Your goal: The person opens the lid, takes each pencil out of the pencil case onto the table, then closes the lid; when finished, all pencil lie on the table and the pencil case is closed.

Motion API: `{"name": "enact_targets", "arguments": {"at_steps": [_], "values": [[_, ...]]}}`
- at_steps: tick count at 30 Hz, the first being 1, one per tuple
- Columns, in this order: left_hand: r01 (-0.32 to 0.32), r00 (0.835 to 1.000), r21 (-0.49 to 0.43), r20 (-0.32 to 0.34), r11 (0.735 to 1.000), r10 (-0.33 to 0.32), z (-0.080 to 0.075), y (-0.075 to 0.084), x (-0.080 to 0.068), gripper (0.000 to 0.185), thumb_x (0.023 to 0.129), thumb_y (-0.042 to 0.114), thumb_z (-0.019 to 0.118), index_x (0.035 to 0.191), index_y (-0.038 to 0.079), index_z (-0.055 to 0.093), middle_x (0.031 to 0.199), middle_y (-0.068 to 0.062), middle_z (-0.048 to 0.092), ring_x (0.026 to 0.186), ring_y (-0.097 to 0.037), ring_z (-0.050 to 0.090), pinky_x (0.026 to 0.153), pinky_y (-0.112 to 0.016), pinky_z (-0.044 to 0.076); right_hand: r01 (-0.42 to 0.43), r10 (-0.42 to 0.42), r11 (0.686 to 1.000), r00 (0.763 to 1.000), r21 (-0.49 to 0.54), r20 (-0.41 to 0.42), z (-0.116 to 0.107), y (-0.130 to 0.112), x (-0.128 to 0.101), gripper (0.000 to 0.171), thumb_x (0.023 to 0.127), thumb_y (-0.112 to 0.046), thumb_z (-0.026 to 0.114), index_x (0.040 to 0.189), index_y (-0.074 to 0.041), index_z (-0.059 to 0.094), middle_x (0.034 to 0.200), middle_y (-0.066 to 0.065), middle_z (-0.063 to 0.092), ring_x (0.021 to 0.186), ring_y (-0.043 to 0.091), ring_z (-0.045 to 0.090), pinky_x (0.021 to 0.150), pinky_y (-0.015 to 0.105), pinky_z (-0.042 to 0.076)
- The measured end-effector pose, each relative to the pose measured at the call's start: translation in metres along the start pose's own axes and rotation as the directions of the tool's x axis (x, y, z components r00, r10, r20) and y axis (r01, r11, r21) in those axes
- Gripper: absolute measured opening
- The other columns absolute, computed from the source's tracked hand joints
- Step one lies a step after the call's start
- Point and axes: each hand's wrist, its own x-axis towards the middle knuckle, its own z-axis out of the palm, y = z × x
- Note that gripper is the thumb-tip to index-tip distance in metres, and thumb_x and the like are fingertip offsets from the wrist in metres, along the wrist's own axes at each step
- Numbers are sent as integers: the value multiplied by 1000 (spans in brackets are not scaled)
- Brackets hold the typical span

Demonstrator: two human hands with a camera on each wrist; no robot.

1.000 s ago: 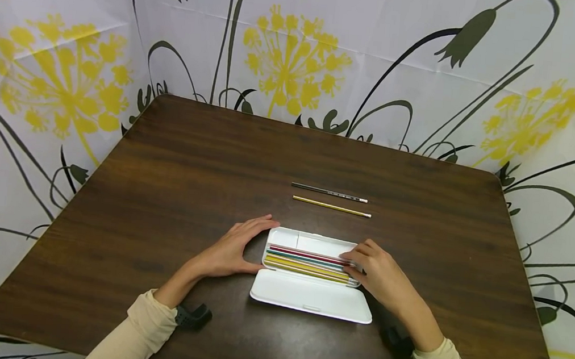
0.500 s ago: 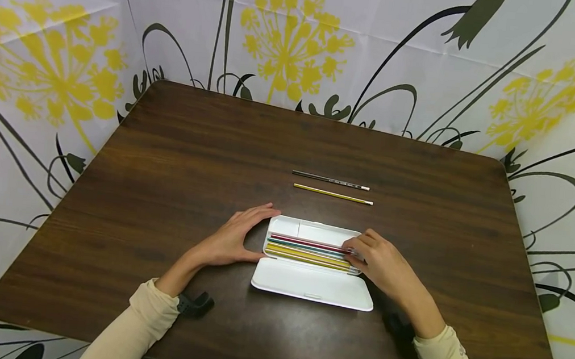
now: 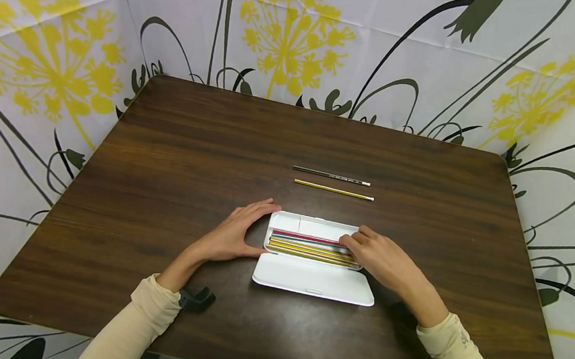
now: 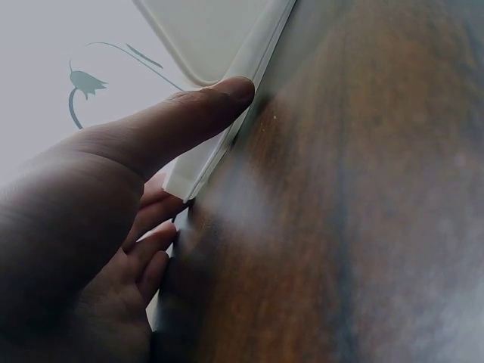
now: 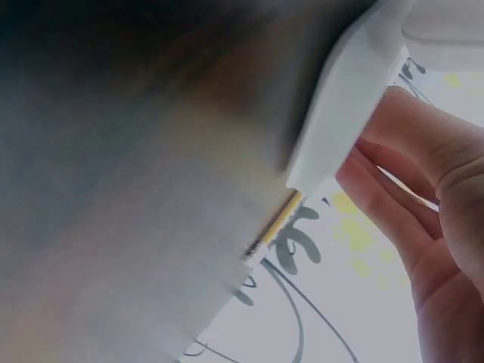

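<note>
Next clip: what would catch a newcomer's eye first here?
The open white pencil case at the table's near middle, its tray full of colored pencils. The left hand braces its left end; the right hand reaches its right end. Two loose pencils lie just beyond.

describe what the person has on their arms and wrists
Both arms wear long cream sleeves; the right sleeve carries a small dark marking near the cuff. A dark strap-like mount sits under the left wrist by the left sleeve. Both hands are bare.
</note>
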Motion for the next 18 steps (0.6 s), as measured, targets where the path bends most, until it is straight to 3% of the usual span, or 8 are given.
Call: {"name": "enact_targets", "arguments": {"at_steps": [10,18], "values": [[-17,1000,8,-12,1000,17,-1,0,2,93,75,40,85,151,15,37,155,-8,33,145,-22,22,104,-52,24,-32,40,996,995,81,-93,4,7,-1,27,79,-5,81,103,-7,71,87,2,62,76,14,59,61,30,52],[-8,1000,-6,-7,1000,8,0,0,-1,92,76,39,84,151,15,37,155,-8,33,145,-20,22,105,-51,23,10,14,992,983,126,-185,7,8,-9,28,75,-4,82,102,-4,75,94,4,67,87,19,60,71,33,52]]}}
